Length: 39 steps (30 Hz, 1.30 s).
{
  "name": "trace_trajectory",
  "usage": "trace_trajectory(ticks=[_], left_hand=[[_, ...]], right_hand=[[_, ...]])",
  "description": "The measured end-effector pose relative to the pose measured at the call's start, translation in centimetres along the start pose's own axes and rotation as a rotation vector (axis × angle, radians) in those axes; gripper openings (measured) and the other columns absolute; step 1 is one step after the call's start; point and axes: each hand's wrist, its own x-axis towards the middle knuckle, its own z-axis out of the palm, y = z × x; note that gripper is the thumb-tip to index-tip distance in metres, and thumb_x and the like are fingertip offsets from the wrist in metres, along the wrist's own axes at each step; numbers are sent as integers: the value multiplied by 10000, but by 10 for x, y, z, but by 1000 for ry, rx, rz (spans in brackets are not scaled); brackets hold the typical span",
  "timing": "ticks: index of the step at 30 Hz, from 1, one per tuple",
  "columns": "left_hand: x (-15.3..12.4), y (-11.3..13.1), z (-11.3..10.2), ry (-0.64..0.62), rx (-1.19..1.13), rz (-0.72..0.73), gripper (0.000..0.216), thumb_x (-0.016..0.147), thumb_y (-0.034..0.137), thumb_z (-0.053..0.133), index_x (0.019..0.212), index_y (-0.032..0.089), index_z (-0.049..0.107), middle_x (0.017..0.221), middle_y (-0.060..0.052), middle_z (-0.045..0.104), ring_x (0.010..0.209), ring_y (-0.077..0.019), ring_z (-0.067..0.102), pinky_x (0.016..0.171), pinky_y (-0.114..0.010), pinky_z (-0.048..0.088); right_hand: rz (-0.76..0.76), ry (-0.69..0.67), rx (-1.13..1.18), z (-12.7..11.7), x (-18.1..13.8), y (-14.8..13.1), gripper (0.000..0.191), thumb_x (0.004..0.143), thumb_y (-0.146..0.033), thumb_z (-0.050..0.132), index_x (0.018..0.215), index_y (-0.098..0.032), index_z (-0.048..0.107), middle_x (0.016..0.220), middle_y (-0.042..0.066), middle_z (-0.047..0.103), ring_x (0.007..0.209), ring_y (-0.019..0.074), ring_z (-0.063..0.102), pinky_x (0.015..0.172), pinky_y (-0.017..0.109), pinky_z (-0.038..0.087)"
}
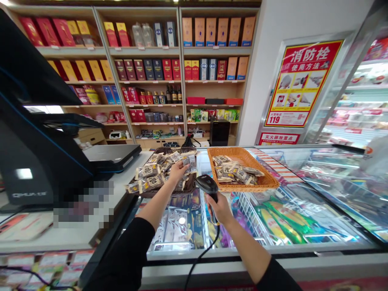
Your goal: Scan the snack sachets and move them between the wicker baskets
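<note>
Just ahead of the right hand (222, 208), the head of a black handheld scanner (207, 184) is positioned between two baskets. The right hand is closed around the scanner's handle, with the head uppermost. A black cable (200, 255) runs from the handle base, below the right hand, toward the near edge of the freezer (172, 255).

The left hand (179, 170) is located over the dark brown basket (191, 186), to the left of and farther forward than the right hand. Its fingers are bent and in contact with a wrapped packet (191, 161) at the right-hand side of the basket; whether they are closed on the packet cannot be determined. Further packets (148, 171) of the same kind are heaped to the left of the left hand, some overlapping the basket rim.

Forward and to the right of the right hand, the orange-brown basket (260, 186) contains a smaller group of similar packets (238, 171), apart from both hands. Beneath both hands, bagged goods (176, 226) are visible through the glass top of the freezer.

Well to the left of the left hand, a black terminal (36, 169) is mounted on a counter (120, 188). Beyond both hands, shelves (151, 50) carry boxed goods (204, 95).
</note>
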Motion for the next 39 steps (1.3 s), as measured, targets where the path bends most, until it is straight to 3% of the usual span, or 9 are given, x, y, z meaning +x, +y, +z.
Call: trace_trajectory(ticks=[4, 10, 15, 19, 22, 25, 31, 36, 39], left_hand=[[1, 0, -6, 6, 65, 76, 380, 688, 447, 702, 917, 144, 691, 860, -57, 728, 857, -228, 667, 802, -345, 519], [0, 26, 37, -45, 609, 511, 305, 829, 193, 541, 1074, 236, 718, 1079, -61, 677, 1073, -219, 602, 952, -363, 466], [-9, 27, 127, -488, 960, 610, 576, 817, 23, 404, 1284, 301, 593, 1369, -24, 559, 1345, -221, 416, 1150, -479, 244], [-10, 26, 152, -773, 1039, 460, 541, 850, 85, 405, 1329, 290, 547, 1452, -29, 458, 1340, -234, 428, 1145, -524, 218], [-3, 36, 129, -739, 992, 481, 493, 851, 101, 396, 1248, 285, 624, 1394, -3, 530, 1325, -210, 449, 1146, -455, 259], [5, 47, 79, -494, 944, 426, 459, 853, 136, 391, 1195, 270, 665, 1296, 7, 621, 1244, -187, 532, 1120, -370, 327], [-2, 44, -23, -90, 1352, -187, 309, 816, 285, 545, 1034, 165, 728, 1107, -167, 697, 1054, -310, 641, 877, -385, 496], [-15, 31, -19, -10, 1548, -332, 651, 734, 627, 587, 1124, 110, 653, 1123, -255, 657, 1112, -393, 592, 868, -449, 463], [-13, 27, -9, -20, 1580, -316, 787, 671, 651, 647, 1234, 110, 555, 1115, -246, 655, 1097, -388, 600, 872, -447, 454]], right_hand=[[-88, 82, -1, -5, 3, -1, 350, 836, -527, 595, 780, -185, 545, 453, -52, 507, 324, 108, 448, 351, 224, 352], [-318, 650, 356, -31, 23, -17, 401, 806, -549, 595, 970, -193, 509, 530, -83, 506, 344, 100, 450, 365, 225, 382], [-331, 893, 452, -51, 33, -17, 376, 800, -542, 585, 953, -212, 488, 529, -88, 489, 342, 104, 432, 352, 231, 383], [-283, 909, 377, -53, 37, -7, 333, 827, -540, 556, 842, -216, 477, 501, -78, 477, 346, 119, 442, 361, 246, 389], [-258, 839, 379, -46, 35, -4, 344, 812, -537, 587, 835, -210, 483, 492, -75, 480, 355, 119, 443, 373, 245, 392], [-264, 677, 343, -33, 28, -2, 350, 828, -542, 571, 855, -197, 515, 483, -69, 484, 370, 121, 448, 394, 247, 401], [-210, 268, 222, 1, 29, 13, 337, 834, -528, 577, 765, -200, 544, 453, -55, 505, 346, 115, 452, 378, 235, 377], [-112, 202, 224, 11, 42, 25, 365, 801, -545, 610, 893, -196, 552, 508, -69, 528, 338, 108, 455, 349, 224, 369], [-63, 256, 278, 6, 41, 30, 396, 786, -570, 608, 922, -207, 531, 542, -67, 540, 343, 113, 464, 348, 239, 388]])
